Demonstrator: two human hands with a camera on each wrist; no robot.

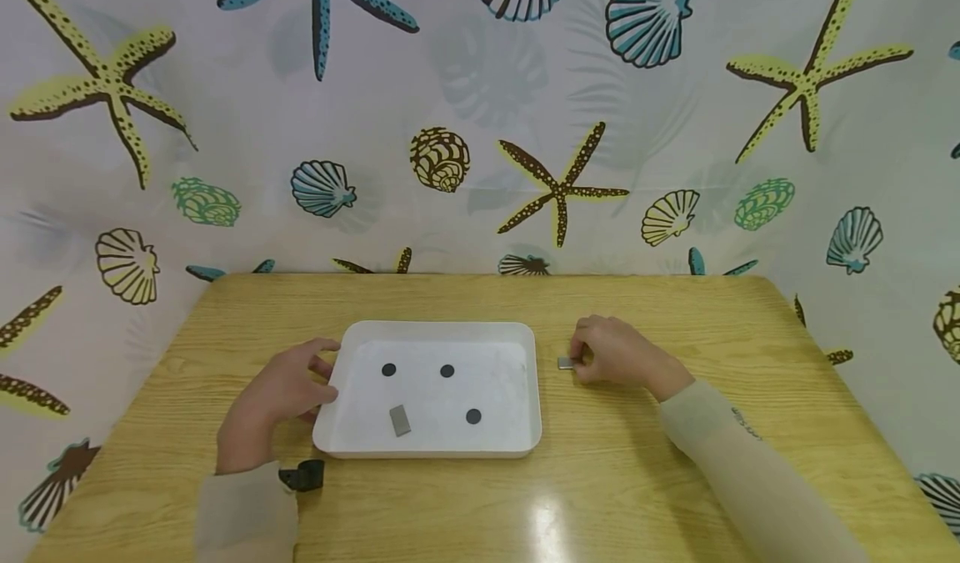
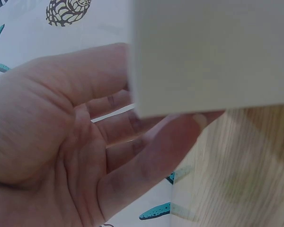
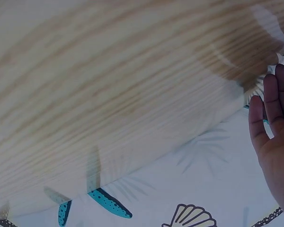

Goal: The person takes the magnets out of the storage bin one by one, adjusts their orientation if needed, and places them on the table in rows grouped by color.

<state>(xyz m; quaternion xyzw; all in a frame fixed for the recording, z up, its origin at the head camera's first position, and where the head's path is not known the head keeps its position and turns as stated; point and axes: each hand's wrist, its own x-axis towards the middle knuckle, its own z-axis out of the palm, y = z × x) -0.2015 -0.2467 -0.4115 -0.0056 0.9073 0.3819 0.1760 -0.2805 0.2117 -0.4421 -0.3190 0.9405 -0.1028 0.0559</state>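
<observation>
A shallow white tray [image 1: 427,454] lies on the wooden table. Inside it are a small flat grey rectangular piece [image 1: 400,420] and three small black discs, one of them a disc [image 1: 473,416] towards the right front. At the tray's left wall, my left hand [image 1: 288,384] touches the outside with thumb and fingers loosely bent. The left wrist view shows that hand [image 2: 104,127] close up against the white wall. Right of the tray, my right hand [image 1: 611,351] pinches another small grey rectangular piece [image 1: 565,364] at the tabletop. That piece is hidden in the right wrist view.
The wooden tabletop [image 1: 420,513] extends around the tray. A curtain [image 1: 480,87] printed with starfish and shells hangs behind the table and along both sides. A black strap piece [image 1: 303,475] sits at the left cuff.
</observation>
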